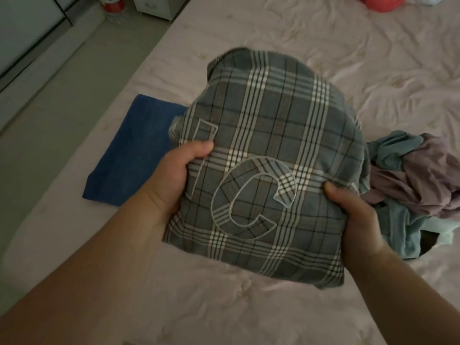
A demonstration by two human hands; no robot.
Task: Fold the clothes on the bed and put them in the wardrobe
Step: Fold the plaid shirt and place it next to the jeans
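Over the bed (323, 58), left hand (171, 175) and right hand (353, 217) are gripping folded plaid shirt (268, 155) by its sides; soft, light, probably needing underside support.

A white cabinet (159, 6) stands on the floor (62, 78), beside perhaps a red-labelled bottle (114, 7).

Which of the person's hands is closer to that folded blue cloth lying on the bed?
Left. The left hand grips the plaid garment right beside the blue cloth; the right hand grips the garment's opposite edge, farther away.
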